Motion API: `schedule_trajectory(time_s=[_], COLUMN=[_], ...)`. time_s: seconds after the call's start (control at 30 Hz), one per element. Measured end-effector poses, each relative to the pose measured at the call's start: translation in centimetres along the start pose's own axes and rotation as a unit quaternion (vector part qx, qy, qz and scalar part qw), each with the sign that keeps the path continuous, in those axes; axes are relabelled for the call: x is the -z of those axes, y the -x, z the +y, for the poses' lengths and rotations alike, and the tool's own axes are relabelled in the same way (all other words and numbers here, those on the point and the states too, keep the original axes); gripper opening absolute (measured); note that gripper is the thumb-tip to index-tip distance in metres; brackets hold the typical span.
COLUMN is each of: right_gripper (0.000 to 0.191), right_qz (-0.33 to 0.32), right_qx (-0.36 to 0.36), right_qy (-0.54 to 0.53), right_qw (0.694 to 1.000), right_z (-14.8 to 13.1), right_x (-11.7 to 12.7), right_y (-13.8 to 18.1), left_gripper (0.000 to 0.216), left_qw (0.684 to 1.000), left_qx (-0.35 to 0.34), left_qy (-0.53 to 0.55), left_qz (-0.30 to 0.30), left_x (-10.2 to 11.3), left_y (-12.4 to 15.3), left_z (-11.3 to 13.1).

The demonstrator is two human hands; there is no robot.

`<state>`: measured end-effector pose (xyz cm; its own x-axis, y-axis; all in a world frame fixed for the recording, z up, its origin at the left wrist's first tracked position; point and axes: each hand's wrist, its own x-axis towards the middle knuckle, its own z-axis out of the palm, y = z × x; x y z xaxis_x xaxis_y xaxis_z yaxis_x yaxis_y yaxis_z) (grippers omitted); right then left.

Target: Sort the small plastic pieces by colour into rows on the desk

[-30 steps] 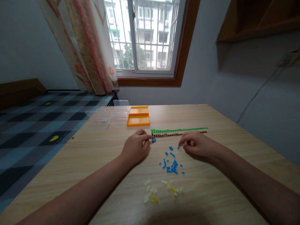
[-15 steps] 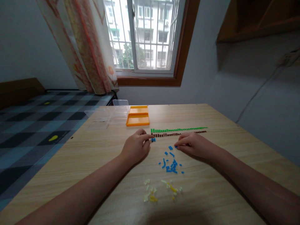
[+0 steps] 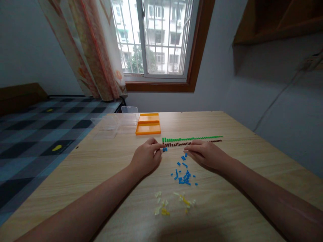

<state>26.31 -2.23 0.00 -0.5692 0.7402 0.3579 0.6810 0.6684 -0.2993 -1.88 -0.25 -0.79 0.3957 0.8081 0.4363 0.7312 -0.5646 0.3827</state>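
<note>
My left hand [image 3: 146, 156] rests on the table with its index finger stretched out. That fingertip touches the edge of two small blue tiles [image 3: 165, 150] just below the brown row, while the thumb stays apart and the other fingers curl. My right hand [image 3: 205, 152] is closed, its fingertips together just below the brown row. Whatever they may hold is hidden or too small to name. A small blue tile [image 3: 186, 155] lies right under these fingertips, with another blue tile [image 3: 183, 158] beside it. Nearer to me is a loose heap of blue tiles [image 3: 186, 176].
Above the hands run a row of green pieces [image 3: 174, 140] and a row of brown pieces [image 3: 173, 145]. Yellow and pale pieces [image 3: 165, 211] lie near the front. An open orange case [image 3: 148, 127] and clear plastic boxes [image 3: 107, 129] stand at the back left.
My right hand has moved left and slightly away from me. A blue tile near its fingertips has shifted the same way. My left hand has stayed in place.
</note>
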Motion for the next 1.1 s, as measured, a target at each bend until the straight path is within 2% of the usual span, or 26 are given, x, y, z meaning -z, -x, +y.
schedule_trajectory(time_s=[0.07, 0.17, 0.47, 0.63, 0.8, 1.1], right_gripper=[0.025, 0.024, 0.026, 0.029, 0.028, 0.024], right_qz=[0.011, -0.010, -0.043, -0.022, 0.025, 0.006], right_qx=[-0.007, -0.005, 0.006, 0.020, 0.018, 0.027], right_qy=[-0.007, -0.008, 0.003, 0.035, 0.000, -0.009], right_qw=[1.000, 1.000, 0.999, 0.999, 1.000, 1.000], right_z=[-0.3, -0.5, 0.6, 0.2, -0.2, 0.2], right_x=[0.3, 0.3, -1.2, -2.1, -3.0, -3.3], right_y=[0.2, 0.3, -0.4, -0.9, -0.8, -1.9], left_gripper=[0.032, 0.033, 0.030, 0.035, 0.035, 0.034], left_qw=[1.000, 1.000, 0.999, 0.999, 0.999, 0.998], left_qx=[0.001, 0.005, 0.029, 0.035, 0.040, 0.066], left_qy=[0.004, 0.007, 0.021, -0.005, -0.015, -0.006], left_qz=[-0.001, -0.002, 0.011, -0.008, -0.028, -0.020], left_x=[0.0, 0.0, -0.1, -0.2, -0.2, -0.2], left_y=[0.0, 0.0, -0.2, -0.2, -0.2, -0.3], left_z=[0.0, -0.1, -0.1, 0.0, 0.1, 0.2])
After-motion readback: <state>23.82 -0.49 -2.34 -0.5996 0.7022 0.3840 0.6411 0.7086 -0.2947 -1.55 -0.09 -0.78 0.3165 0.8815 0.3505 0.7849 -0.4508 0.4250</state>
